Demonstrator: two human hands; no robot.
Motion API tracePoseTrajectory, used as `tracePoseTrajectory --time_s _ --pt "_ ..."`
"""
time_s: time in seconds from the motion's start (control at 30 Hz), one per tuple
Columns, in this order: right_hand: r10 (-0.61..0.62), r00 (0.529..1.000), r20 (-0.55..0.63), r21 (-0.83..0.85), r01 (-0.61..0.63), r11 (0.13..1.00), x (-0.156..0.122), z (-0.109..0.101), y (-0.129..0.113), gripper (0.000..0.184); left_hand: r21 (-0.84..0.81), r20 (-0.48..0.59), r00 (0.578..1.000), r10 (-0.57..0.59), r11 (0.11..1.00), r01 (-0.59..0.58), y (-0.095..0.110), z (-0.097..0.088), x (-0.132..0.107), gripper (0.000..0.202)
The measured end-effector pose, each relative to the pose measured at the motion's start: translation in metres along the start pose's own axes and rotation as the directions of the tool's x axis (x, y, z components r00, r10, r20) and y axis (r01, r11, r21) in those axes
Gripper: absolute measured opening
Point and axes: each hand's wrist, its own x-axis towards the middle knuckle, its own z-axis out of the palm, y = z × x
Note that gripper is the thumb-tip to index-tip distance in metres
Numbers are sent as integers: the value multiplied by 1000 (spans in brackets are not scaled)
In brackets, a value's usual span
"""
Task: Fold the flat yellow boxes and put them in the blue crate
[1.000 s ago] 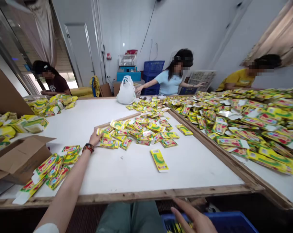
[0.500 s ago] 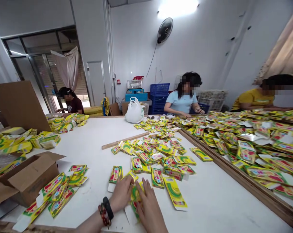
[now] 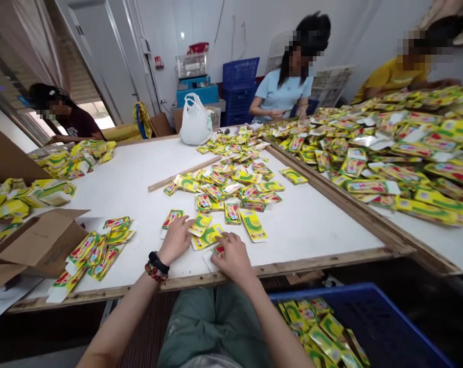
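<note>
Left hand (image 3: 176, 239): lay palm down on the white work table (image 3: 139, 204), its fingertips just beside a yellow-and-green printed sachet (image 3: 172, 219); black band and beaded bracelets (image 3: 155, 268) at the wrist. Right hand (image 3: 231, 258): fingers curved over a red-printed sachet (image 3: 218, 250), next to a yellow sachet (image 3: 207, 236). The hands were close together but apart; whether the right hand gripped its sachet could not be told. Also present: loose sachets (image 3: 224, 186) scattered ahead, beside a wooden strip (image 3: 183, 174); an open cardboard box (image 3: 43, 237) to the left; a large sachet heap (image 3: 388, 158) to the right; a blue plastic crate (image 3: 323, 290) below, holding more sachets (image 3: 319, 327); a co-worker in a light blue shirt (image 3: 283, 94) across the table.
</note>
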Motion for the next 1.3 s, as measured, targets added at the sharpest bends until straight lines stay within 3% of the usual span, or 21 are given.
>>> tracePoseTrajectory --time_s 0.07,0.1,0.2,0.27,0.3,0.33,0.4,0.5,0.6,0.7,0.77,0.83,0.9,1.03,1.13,1.2,1.3 --pt "60 995 -79 312 -33 949 -6 -10 4 43 -106 -71 991 113 987 -120 15 0 -10 57" --pt "89 994 -62 467 -50 883 -10 -15 5 41 -167 -74 978 193 965 -203 24 2 -16 65" --pt "91 984 156 811 -180 556 -25 -26 1 36 -363 -36 914 405 847 -389 54 18 -32 88" --pt "96 966 240 906 -258 335 -34 -28 -4 32 -482 -78 916 393 790 -379 71 34 -39 83" --pt "128 963 238 916 -266 300 -37 -28 -5 32 -528 -106 934 340 777 -343 77 42 -41 78" --pt "171 961 216 916 -260 307 -40 -28 -6 33 -562 -129 954 272 772 -296 83 48 -42 72" --pt "256 957 140 883 -238 405 -44 -28 -2 36 -616 -149 980 130 763 -195 91 58 -44 54" --pt "314 949 -24 713 -204 671 -49 -31 6 42 -732 -101 992 -78 681 -21 100 68 -46 31" --pt "270 950 -154 462 -173 870 -52 -35 2 38 -810 -104 958 -269 582 76 108 79 -51 44" --pt "208 956 -209 239 -157 958 -52 -41 -16 33 -786 -237 905 -353 617 35 116 93 -56 59" --pt "165 959 -231 129 -138 982 -51 -46 -29 36 -740 -336 879 -340 673 -23 118 98 -58 66" --pt "128 970 -207 132 -102 986 -49 -53 -35 40 -708 -381 868 -319 704 -52 117 98 -57 74" --pt "129 983 -134 247 -93 965 -47 -58 -33 42 -686 -367 883 -293 727 -43 115 94 -54 77" --pt "270 963 4 433 -245 867 -42 -58 -19 46 -652 -269 925 -267 757 29 116 90 -53 66" --pt "335 934 -121 374 -270 887 -41 -51 -15 47 -653 -223 941 -255 755 50 120 93 -55 58" --pt "313 923 -224 278 -248 928 -44 -48 -16 46 -642 -213 953 -214 766 28 122 94 -56 63" --pt "254 955 -151 291 -203 935 -50 -50 -17 43 -633 -226 950 -213 774 23 120 92 -54 69"
